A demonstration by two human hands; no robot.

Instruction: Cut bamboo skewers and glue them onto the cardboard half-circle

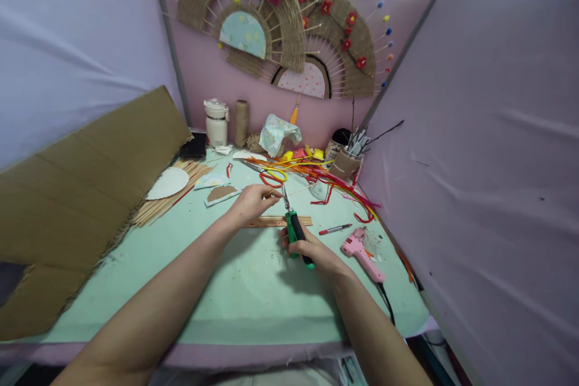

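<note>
My right hand [312, 247] is wrapped round the green and black handles of a pair of pliers [296, 230], whose metal jaws point away from me. Close to the jaw tips, my left hand [253, 200] pinches a thin wooden stick [301, 190], which extends to the right past the jaws. Whether the jaws touch the stick, I cannot tell. Beneath my hands, a row of short cut sticks [266, 221] lies on the mint-green table cover [217, 295]. Just beyond my left fingers rest scissors with red and yellow handles [272, 178].
A pink glue gun [363, 253] and a marker [335, 229] lie at right. Long sticks [156, 208] and a large cardboard sheet [90, 175] occupy the left. Fuzzy craft stems [325, 176], a twine spool [241, 123] and a white jar [216, 123] are at the back.
</note>
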